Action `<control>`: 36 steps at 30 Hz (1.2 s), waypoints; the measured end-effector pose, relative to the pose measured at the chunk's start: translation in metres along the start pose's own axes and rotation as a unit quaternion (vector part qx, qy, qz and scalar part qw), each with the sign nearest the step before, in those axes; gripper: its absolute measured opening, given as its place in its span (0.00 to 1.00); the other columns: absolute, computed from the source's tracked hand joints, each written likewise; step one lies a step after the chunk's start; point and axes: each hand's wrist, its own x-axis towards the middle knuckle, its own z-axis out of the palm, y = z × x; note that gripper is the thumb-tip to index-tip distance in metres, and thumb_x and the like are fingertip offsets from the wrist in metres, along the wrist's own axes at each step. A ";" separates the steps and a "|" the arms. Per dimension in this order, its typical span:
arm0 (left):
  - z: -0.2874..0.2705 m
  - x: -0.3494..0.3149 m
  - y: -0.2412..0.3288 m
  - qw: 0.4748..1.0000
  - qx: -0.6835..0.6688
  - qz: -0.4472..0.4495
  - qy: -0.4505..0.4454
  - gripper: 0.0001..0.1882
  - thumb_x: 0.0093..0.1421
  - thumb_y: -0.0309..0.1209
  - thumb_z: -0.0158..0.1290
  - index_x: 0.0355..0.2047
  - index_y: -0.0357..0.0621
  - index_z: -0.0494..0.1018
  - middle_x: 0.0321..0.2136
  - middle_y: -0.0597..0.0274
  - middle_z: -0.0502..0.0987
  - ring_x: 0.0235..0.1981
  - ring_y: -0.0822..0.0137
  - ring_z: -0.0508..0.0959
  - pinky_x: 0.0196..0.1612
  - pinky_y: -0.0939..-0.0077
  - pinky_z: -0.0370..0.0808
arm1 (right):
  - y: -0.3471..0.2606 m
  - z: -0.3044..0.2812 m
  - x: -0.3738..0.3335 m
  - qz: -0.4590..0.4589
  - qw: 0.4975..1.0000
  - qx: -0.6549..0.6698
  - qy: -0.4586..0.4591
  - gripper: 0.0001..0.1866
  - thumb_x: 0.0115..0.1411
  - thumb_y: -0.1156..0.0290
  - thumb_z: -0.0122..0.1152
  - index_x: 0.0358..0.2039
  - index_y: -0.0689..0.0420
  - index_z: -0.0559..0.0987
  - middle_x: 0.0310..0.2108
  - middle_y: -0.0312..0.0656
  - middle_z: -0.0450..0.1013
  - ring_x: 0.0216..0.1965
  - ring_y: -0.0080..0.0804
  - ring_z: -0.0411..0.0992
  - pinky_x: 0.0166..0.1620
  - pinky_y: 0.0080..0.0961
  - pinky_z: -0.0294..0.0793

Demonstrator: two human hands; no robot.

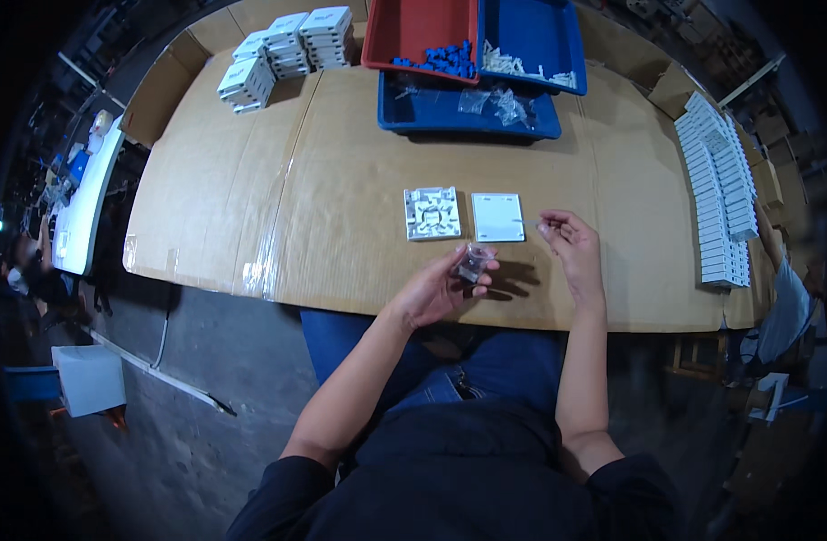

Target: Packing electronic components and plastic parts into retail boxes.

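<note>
My left hand (pixel 436 287) is closed around a small see-through plastic bag (pixel 473 262), just in front of the table's near edge area. What the bag contains is too small to make out. Between thumb and fingers, my right hand (pixel 571 248) pinches a thin, pale stick-like piece (pixel 527 222); its tip reaches over a flat white square cover (pixel 497 218). Left of that cover lies a white square plastic box base (pixel 431 215) with its moulded inside facing up. Both rest on the cardboard tabletop, apart from my hands.
At the back stand a red tray (pixel 377 36) with blue pieces, a blue tray (pixel 558 27) with white sticks, and another blue tray (pixel 404 113) with small bags. Stacked white boxes (pixel 247 83) stand back left; white parts (pixel 725 198) line the cardboard (pixel 341 207) at right.
</note>
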 end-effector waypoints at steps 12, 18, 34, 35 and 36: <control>0.002 -0.002 0.001 1.000 0.007 -0.013 -0.013 0.28 0.78 0.49 0.41 0.63 0.37 0.69 0.50 0.61 0.80 0.45 0.68 0.80 0.54 0.70 0.77 | -0.036 0.029 -0.026 -0.096 0.985 -0.098 -0.104 0.05 0.61 0.80 0.70 0.38 0.62 0.85 0.29 0.30 0.77 0.26 0.14 0.63 0.31 0.17 0.63; 0.006 -0.006 0.000 1.000 -0.012 0.000 -0.026 0.24 0.77 0.46 0.47 0.59 0.38 0.72 0.49 0.59 0.81 0.45 0.69 0.80 0.50 0.72 0.77 | -0.041 0.047 -0.014 -0.069 0.963 -0.184 -0.182 0.05 0.61 0.78 0.69 0.38 0.60 0.85 0.27 0.32 0.76 0.26 0.16 0.65 0.32 0.19 0.65; 0.008 -0.006 0.000 1.000 0.025 -0.003 -0.001 0.22 0.75 0.44 0.51 0.53 0.36 0.77 0.46 0.58 0.81 0.44 0.68 0.82 0.51 0.70 0.79 | -0.040 0.039 -0.008 -0.087 0.939 -0.135 -0.303 0.07 0.64 0.75 0.68 0.40 0.65 0.84 0.45 0.37 0.78 0.42 0.24 0.76 0.47 0.23 0.76; 0.008 -0.007 -0.001 0.999 0.033 -0.005 0.020 0.22 0.76 0.45 0.50 0.53 0.36 0.77 0.46 0.57 0.81 0.43 0.68 0.82 0.51 0.70 0.79 | -0.045 0.040 -0.009 -0.092 0.927 -0.170 -0.322 0.08 0.65 0.75 0.67 0.42 0.66 0.84 0.46 0.38 0.78 0.43 0.25 0.77 0.49 0.24 0.77; 0.005 -0.006 -0.002 0.999 0.035 -0.006 0.022 0.22 0.76 0.45 0.50 0.53 0.36 0.77 0.46 0.57 0.81 0.43 0.68 0.82 0.51 0.70 0.79 | -0.047 0.040 -0.010 -0.096 0.912 -0.205 -0.341 0.09 0.66 0.76 0.66 0.43 0.67 0.84 0.46 0.39 0.78 0.45 0.27 0.77 0.52 0.25 0.77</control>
